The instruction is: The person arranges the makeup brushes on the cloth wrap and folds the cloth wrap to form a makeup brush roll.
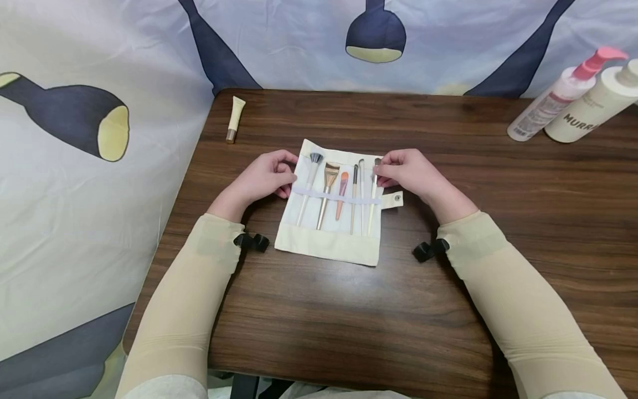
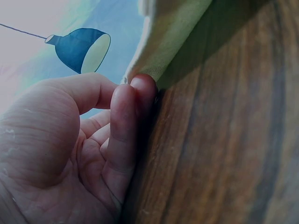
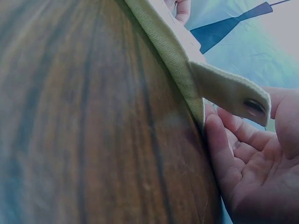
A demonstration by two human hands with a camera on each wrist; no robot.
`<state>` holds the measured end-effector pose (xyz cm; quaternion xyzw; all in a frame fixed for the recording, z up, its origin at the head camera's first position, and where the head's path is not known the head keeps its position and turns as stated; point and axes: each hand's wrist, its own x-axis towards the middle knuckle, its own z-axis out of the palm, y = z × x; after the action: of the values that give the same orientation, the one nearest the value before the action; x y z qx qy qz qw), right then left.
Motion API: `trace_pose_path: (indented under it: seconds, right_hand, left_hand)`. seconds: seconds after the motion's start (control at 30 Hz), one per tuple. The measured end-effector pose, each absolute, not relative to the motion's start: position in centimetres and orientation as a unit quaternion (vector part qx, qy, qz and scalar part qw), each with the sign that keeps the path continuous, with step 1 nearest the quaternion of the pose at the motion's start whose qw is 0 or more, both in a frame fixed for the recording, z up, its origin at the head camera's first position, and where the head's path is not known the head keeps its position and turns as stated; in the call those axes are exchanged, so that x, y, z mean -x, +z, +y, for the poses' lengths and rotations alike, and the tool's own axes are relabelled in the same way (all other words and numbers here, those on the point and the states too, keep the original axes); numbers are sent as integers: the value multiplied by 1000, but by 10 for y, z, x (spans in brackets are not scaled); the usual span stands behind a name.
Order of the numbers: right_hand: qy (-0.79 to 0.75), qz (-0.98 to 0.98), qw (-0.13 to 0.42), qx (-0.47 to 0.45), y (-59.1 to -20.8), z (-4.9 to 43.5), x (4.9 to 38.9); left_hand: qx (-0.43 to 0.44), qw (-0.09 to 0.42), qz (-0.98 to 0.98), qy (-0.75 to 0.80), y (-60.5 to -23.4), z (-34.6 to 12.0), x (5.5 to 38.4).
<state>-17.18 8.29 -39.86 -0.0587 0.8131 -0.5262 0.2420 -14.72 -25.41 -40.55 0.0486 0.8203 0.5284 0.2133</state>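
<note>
A cream fabric brush roll (image 1: 326, 241) lies spread out on the table, its far side slightly raised. Several makeup brushes sit in it under a pale elastic band, among them a gold flat brush (image 1: 330, 176) and a small pink one (image 1: 341, 194). My left hand (image 1: 266, 174) pinches the roll's left edge between thumb and fingers, also plain in the left wrist view. At the right edge, my right hand (image 1: 406, 172) pinches the cloth near its upper corner. Just below those fingers, a snap strap (image 3: 229, 88) sticks out from the roll.
A small cream tube (image 1: 236, 119) stands near the table's back left. Two bottles, a pink pump bottle (image 1: 553, 105) and a white bottle (image 1: 588, 108), stand at the back right. Behind the wooden table (image 1: 349, 316) hangs a lamp-patterned cloth (image 1: 299, 44).
</note>
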Motion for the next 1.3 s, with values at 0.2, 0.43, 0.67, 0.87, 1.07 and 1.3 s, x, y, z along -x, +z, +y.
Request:
trace_pose_path:
  seconds: [0.2, 0.43, 0.67, 0.87, 1.07, 1.3]
  right_hand:
    - [-510, 824, 242, 57, -398, 83, 172]
    - [-478, 847, 225, 59, -396, 83, 170]
    - [-443, 866, 220, 70, -394, 85, 168]
    - [-377, 897, 213, 93, -391, 84, 168]
    - [-358, 904, 205, 116, -388, 82, 170]
    - [-355, 903, 216, 113, -389, 83, 168]
  left_hand:
    - [-48, 216, 820, 528, -404, -254, 147]
    - [-48, 211, 820, 530, -405, -253, 145]
    - [-47, 209, 822, 528, -405, -253, 145]
    - [-48, 212, 821, 528, -402, -253, 146]
    - [-48, 201, 822, 531, -400, -254, 147]
    - [-49, 211, 821, 528, -403, -254, 147]
